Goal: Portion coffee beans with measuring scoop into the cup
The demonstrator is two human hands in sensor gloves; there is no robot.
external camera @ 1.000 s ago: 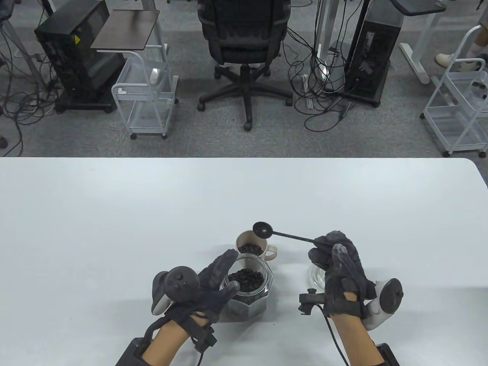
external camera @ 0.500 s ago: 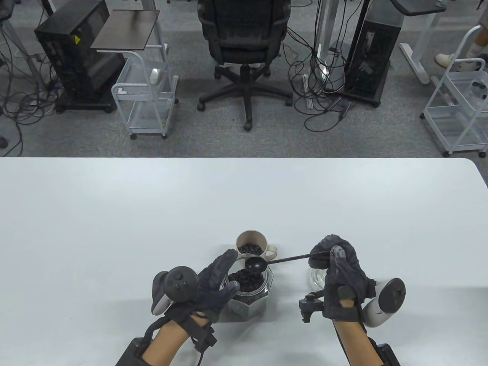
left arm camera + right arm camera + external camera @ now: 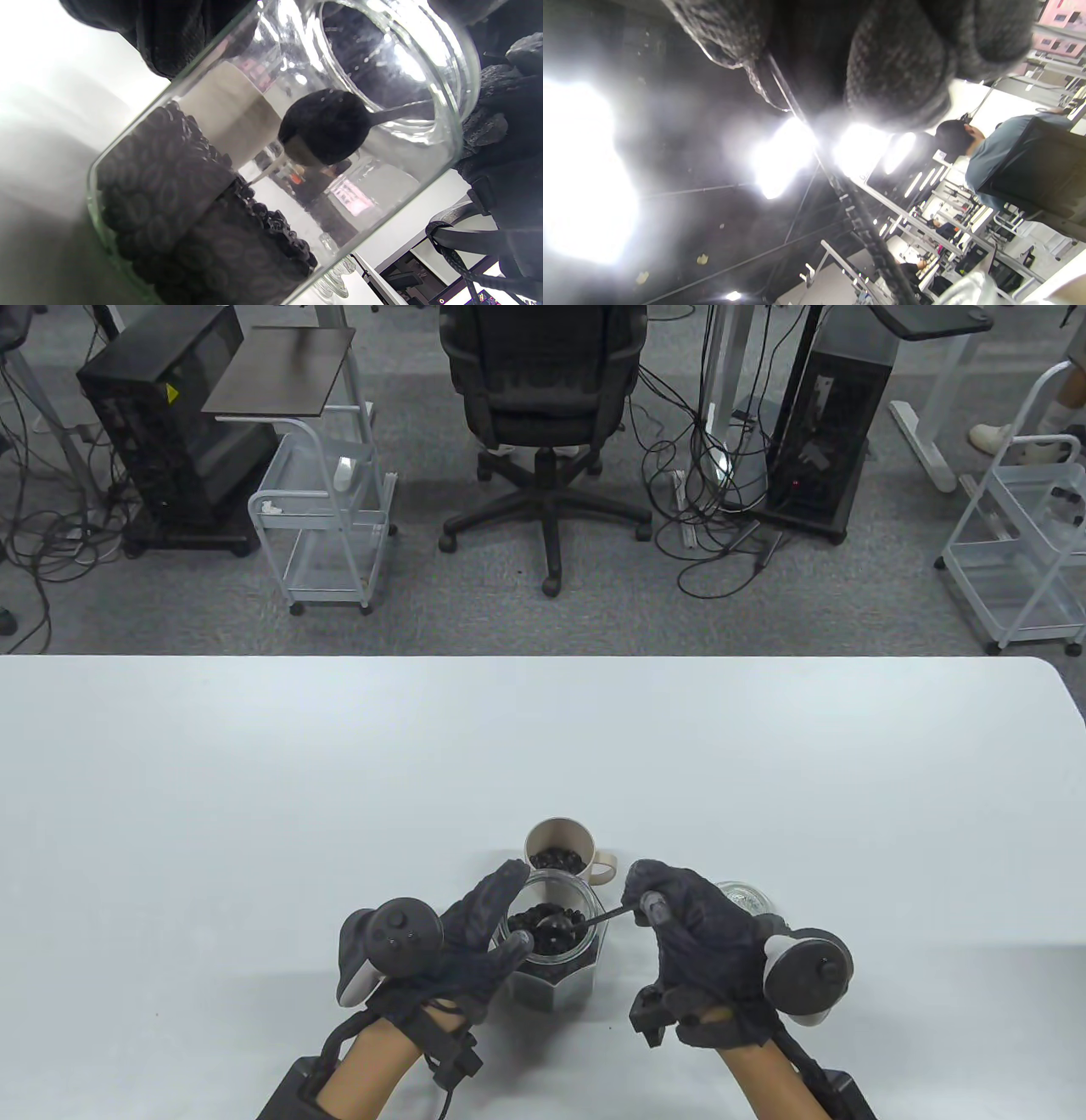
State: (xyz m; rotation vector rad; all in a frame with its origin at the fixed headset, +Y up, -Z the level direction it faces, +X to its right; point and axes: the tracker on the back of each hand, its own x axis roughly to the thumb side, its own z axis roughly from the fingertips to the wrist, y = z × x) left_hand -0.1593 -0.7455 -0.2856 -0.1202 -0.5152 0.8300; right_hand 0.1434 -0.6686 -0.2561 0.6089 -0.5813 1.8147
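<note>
A faceted glass jar [image 3: 594,942] of coffee beans [image 3: 543,914] stands near the table's front edge, and my left hand [image 3: 488,929] grips it from the left. My right hand [image 3: 670,912] pinches the handle of a black measuring scoop [image 3: 556,926], whose bowl is down inside the jar among the beans. In the left wrist view the scoop bowl [image 3: 324,127] hangs inside the jar [image 3: 449,127] just above the bean layer [image 3: 178,203]. Behind the jar stands a beige cup [image 3: 560,833] with a handle; it holds some beans. The right wrist view points up at ceiling lights; only glove fingers [image 3: 899,67] show.
A clear glass lid [image 3: 747,897] lies on the white table [image 3: 254,780] right of the jar, partly behind my right hand. Beyond the far table edge are an office chair [image 3: 543,398], wire carts and computer towers on the floor. A person [image 3: 1001,156] sits in the right wrist view.
My right hand moved left and down, carrying the scoop from above the cup to over the jar and then into the beans. The glass lid is now uncovered. My left hand stayed on the jar.
</note>
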